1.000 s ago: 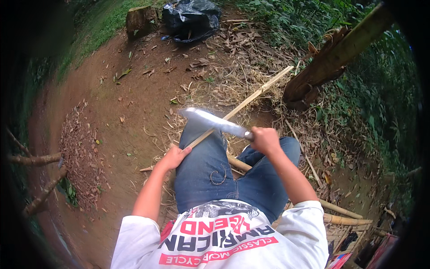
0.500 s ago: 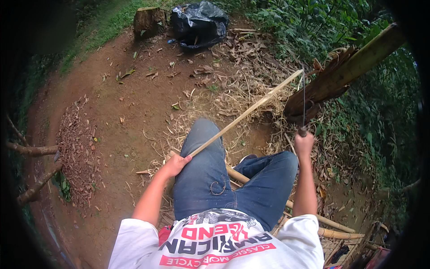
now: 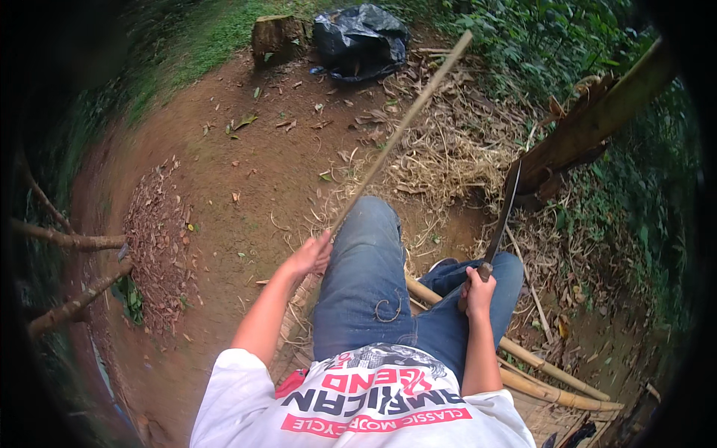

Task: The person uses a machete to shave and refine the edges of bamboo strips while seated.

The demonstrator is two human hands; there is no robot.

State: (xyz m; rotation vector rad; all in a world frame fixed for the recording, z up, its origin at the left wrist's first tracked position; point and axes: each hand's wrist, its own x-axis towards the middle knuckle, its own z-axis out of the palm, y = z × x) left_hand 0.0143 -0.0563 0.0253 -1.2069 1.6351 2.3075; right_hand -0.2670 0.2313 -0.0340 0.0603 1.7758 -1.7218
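My left hand (image 3: 308,256) is closed around the near end of a long, thin bamboo strip (image 3: 403,128). The strip slants away up and to the right, past my left knee, its far tip raised near the black bag. In my right hand (image 3: 479,290) is the handle of a machete (image 3: 504,213), held above my right thigh. Its dark blade points away from me, a bright edge showing near the tip. Strip and blade are apart from each other. A small curled shaving (image 3: 388,310) lies on my jeans.
Pale shavings (image 3: 448,175) cover the ground ahead. A thick leaning trunk (image 3: 575,138) stands at the right, before dense plants. A tree stump (image 3: 278,41) and a black plastic bag (image 3: 361,43) are at the back. Bamboo poles (image 3: 556,377) lie beside me; branches (image 3: 71,239) stick in at left.
The machete has come back toward my body, away from the strip's far end. The strip has swung to a steeper angle, its tip now farther away. The whole view has shifted slightly.
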